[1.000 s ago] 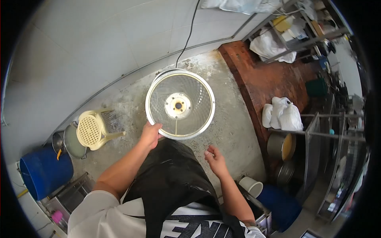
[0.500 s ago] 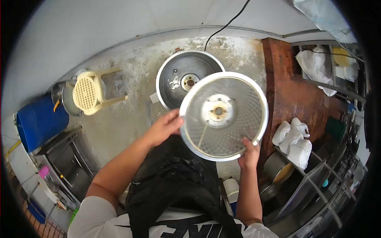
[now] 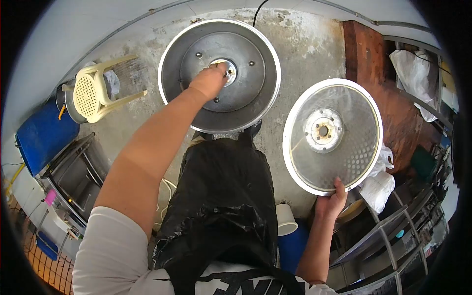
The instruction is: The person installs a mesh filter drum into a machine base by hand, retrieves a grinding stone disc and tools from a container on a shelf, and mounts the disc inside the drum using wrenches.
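Observation:
My right hand (image 3: 332,200) grips the lower rim of a round perforated metal basket (image 3: 361,160), thumb on the inner side. The basket is tilted, showing me its inside, with a pale, stained round hub plate (image 3: 322,140) at its centre. My left hand (image 3: 209,81) reaches down into a wide round metal tub (image 3: 221,109) standing on the floor. Its fingers are bent together at the tub's central hub (image 3: 231,73); the fingertips are partly hidden, and I cannot make out what they hold. Small bolts stick up from the tub's bottom around the hub.
A cream plastic stool (image 3: 85,96) lies on its side at left, near a blue barrel (image 3: 46,135). White bags (image 3: 377,191) and metal racks (image 3: 388,241) are at right. A white bucket (image 3: 285,220) stands by my legs. A black cable (image 3: 257,14) runs behind the tub.
My left hand has let go of the basket and moved into the tub. My right hand has carried the basket right, away from over the tub. The tub now appears larger.

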Demonstrator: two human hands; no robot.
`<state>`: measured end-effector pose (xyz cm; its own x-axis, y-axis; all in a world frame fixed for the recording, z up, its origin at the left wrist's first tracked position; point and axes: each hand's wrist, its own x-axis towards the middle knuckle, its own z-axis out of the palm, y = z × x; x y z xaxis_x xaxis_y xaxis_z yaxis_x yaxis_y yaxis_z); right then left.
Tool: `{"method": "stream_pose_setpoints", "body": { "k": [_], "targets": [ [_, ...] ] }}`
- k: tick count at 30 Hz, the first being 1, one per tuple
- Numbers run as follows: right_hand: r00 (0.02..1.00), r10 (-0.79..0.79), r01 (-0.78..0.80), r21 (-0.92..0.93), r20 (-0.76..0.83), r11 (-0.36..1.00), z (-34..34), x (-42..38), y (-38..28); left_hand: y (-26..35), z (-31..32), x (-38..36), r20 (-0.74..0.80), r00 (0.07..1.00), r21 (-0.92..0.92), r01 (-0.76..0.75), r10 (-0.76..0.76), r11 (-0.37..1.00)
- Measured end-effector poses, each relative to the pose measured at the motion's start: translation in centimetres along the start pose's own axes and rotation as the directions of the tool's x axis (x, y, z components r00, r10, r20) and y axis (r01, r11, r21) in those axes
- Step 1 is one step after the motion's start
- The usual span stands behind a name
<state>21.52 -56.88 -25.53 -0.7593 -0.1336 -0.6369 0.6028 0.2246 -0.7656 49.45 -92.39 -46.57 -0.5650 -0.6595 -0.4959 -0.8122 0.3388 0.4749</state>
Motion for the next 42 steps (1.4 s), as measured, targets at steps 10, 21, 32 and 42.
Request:
{"method": "stream_pose_setpoints", "body": {
  "k": [10, 21, 32, 42],
  "targets": [
    [0.998, 0.011, -0.007, -0.077, 0.055, 0.997, 1.7, -1.3, -0.7, 2.9, 1.5, -0.6, -0.095, 0.869, -0.296, 0.441, -0.485, 0.847],
    [0.99, -0.11, 0.116, -0.055, 0.088, 0.992, 4.1, -3.0, -2.3, 1.2, 2.3, -0.6, -0.201, 0.946, -0.256, 0.199, -0.253, 0.946],
    [0.979, -0.152, 0.166, -0.1, 0.134, 0.981, 6.4, -4.1, -4.5, 0.9, 2.8, -1.4, -0.253, 0.937, -0.315, 0.154, -0.24, 0.936],
    [0.884, 0.008, 0.12, -0.245, 0.467, 0.962, 17.6, -2.2, 1.6, 2.0, -10.5, -11.3, 0.211, 0.815, -0.964, 0.082, -0.54, -0.253]
  ]
}}
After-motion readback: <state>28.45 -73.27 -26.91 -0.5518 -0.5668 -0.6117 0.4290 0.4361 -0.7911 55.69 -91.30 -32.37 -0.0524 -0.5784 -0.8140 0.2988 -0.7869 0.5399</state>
